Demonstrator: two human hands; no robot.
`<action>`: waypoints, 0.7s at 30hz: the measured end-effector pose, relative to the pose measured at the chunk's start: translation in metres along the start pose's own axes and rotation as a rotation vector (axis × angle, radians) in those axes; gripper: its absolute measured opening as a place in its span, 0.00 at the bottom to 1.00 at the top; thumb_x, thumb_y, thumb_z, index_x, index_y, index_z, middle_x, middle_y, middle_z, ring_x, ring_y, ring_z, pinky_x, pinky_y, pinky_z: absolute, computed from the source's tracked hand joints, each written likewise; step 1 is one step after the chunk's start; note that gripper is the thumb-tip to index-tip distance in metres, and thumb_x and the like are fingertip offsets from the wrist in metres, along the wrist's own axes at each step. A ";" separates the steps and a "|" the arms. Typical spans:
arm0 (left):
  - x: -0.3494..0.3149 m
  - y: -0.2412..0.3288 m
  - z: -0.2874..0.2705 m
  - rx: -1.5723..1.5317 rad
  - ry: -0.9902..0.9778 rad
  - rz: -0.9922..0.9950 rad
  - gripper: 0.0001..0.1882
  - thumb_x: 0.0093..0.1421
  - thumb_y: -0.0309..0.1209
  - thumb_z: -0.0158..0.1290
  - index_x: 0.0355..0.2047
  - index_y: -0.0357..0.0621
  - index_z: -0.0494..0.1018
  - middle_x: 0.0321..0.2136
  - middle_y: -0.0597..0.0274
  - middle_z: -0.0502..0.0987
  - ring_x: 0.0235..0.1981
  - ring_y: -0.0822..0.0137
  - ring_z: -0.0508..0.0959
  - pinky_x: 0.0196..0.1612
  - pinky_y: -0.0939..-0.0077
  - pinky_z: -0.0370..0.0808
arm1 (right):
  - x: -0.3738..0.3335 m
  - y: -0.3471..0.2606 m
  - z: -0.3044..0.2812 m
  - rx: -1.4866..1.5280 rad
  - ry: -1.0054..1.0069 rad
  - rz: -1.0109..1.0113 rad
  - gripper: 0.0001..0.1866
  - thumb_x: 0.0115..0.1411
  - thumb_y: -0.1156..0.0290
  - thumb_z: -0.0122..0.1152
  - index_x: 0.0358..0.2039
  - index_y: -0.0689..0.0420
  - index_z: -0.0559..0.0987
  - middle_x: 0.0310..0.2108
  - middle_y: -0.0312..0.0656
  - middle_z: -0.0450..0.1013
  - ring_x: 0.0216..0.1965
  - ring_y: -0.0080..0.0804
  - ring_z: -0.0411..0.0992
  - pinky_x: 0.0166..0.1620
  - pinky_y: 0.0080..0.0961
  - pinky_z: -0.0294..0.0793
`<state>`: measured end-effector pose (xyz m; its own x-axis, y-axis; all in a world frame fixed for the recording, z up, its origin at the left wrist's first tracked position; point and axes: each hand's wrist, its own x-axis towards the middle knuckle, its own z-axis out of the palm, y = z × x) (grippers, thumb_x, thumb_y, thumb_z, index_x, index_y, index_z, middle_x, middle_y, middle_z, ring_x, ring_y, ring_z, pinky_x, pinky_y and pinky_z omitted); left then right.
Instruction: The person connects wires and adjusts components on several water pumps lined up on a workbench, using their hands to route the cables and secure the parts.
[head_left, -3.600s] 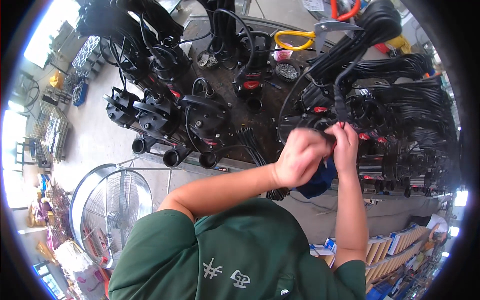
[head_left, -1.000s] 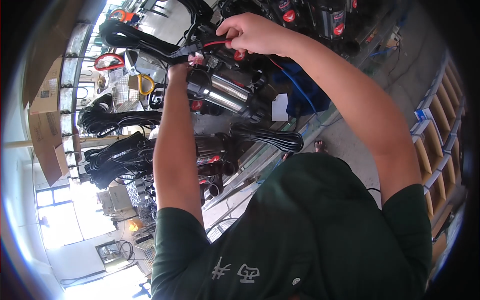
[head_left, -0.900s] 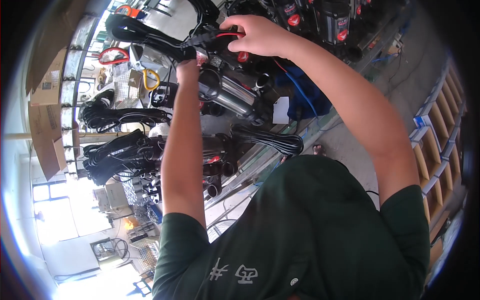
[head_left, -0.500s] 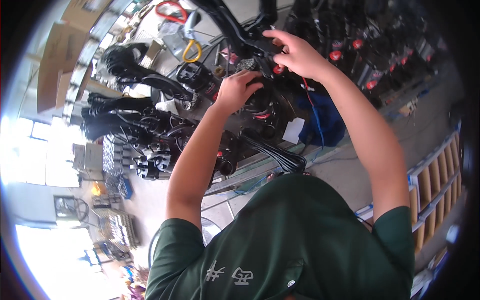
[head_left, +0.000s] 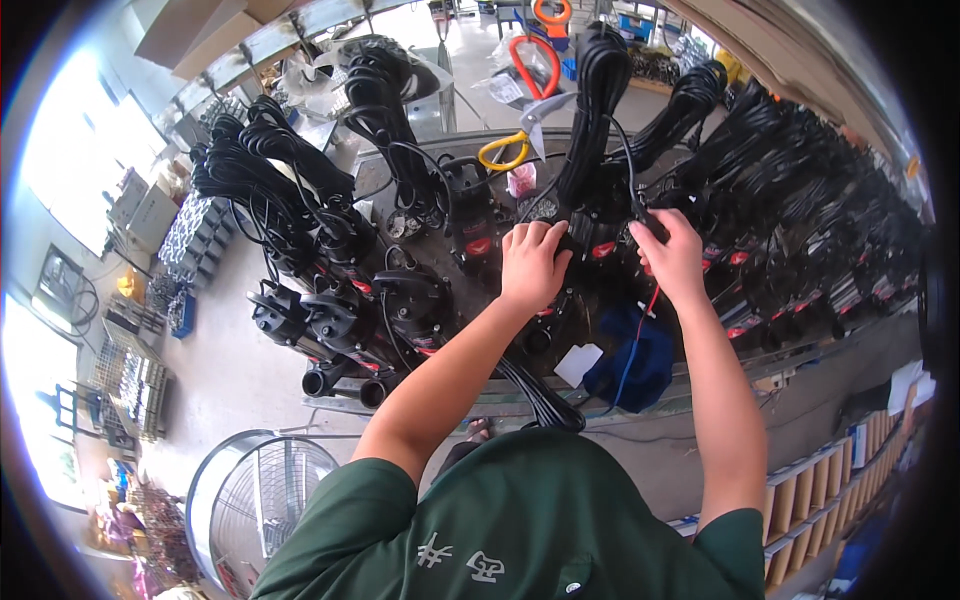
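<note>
- Lining the far left wall, bright windows overexpose part of the room; wire-mesh crates and a small blue bin stand on the pale grey floor.
- Lower left: large round drum fan, silver housing, standing just off the worktable.
- Worktable: dark, stained top, metal-edged, crowded. Left part bears black submersible pumps, several with coiled cables standing up behind.
- Near centre: dish of small metal hardware; farther back, shears with one red and one yellow handle, beside a pink packet.
- Left hand: over the table's middle, fingers bent onto a black part; cannot tell whether it grips or merely rests.
- Front edge: coiled black lead hanging over, then white paper and dark blue cloth.
- Right hand: thumb and fingers closed on a black cable above the tabletop; red wire shows below the hand.
- Right side: dense rows of pumps with bundled cables; below, on the floor side, cardboard-divided shelving.
</note>
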<state>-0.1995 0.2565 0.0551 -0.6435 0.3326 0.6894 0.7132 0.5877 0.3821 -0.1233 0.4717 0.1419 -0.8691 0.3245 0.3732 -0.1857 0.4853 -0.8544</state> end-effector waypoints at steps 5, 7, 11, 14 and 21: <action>0.003 0.011 0.003 0.046 0.054 0.065 0.26 0.53 0.30 0.62 0.54 0.49 0.76 0.51 0.59 0.73 0.58 0.52 0.71 0.64 0.50 0.63 | 0.001 0.001 -0.011 -0.277 0.002 -0.448 0.13 0.63 0.75 0.65 0.45 0.70 0.79 0.48 0.52 0.76 0.50 0.49 0.76 0.55 0.34 0.74; -0.018 0.007 0.016 0.011 0.133 0.286 0.24 0.50 0.28 0.61 0.50 0.51 0.77 0.54 0.60 0.72 0.62 0.51 0.69 0.67 0.44 0.60 | 0.002 -0.003 -0.007 -0.236 -0.048 -0.420 0.15 0.64 0.75 0.63 0.48 0.68 0.78 0.48 0.52 0.76 0.49 0.48 0.77 0.55 0.34 0.75; -0.091 -0.002 0.060 -0.299 -0.338 0.531 0.19 0.48 0.26 0.59 0.44 0.46 0.78 0.53 0.58 0.73 0.62 0.54 0.70 0.63 0.53 0.66 | -0.001 0.016 -0.010 -0.105 -0.096 -0.184 0.12 0.66 0.74 0.61 0.49 0.65 0.78 0.40 0.48 0.78 0.37 0.37 0.80 0.41 0.29 0.79; -0.142 -0.035 0.092 -0.130 -0.571 0.430 0.17 0.54 0.32 0.59 0.46 0.47 0.79 0.57 0.58 0.72 0.65 0.54 0.66 0.68 0.54 0.62 | 0.003 0.010 -0.002 -0.081 -0.140 -0.103 0.09 0.68 0.71 0.62 0.44 0.64 0.78 0.31 0.43 0.77 0.28 0.31 0.77 0.33 0.28 0.75; -0.165 -0.065 0.104 0.002 -0.753 0.308 0.19 0.57 0.35 0.58 0.50 0.49 0.79 0.60 0.59 0.71 0.67 0.53 0.64 0.69 0.52 0.60 | 0.006 0.029 -0.010 -0.201 -0.057 -0.207 0.10 0.67 0.71 0.63 0.41 0.65 0.75 0.31 0.51 0.74 0.31 0.46 0.76 0.38 0.34 0.73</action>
<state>-0.1683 0.2401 -0.1472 -0.4336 0.8860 0.1643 0.8885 0.3900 0.2418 -0.1288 0.4962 0.1227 -0.8477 0.1589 0.5061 -0.2717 0.6893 -0.6716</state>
